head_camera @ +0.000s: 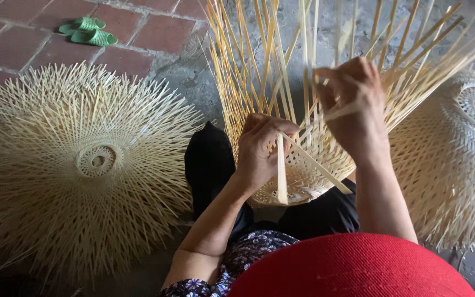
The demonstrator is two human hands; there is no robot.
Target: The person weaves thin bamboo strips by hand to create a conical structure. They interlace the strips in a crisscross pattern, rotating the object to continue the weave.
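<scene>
Floor: I see red brick tiles meeting grey concrete | count: three woven bamboo pieces, one pair of green sandals (88,31) far beyond my left hand (260,151) | left hand pinching a bamboo strip (281,176) | right hand (353,107) gripping strips | half-woven basket (303,165) between both, on lap | finished shade (83,165) outside left, another shade (457,159) outside right.
</scene>
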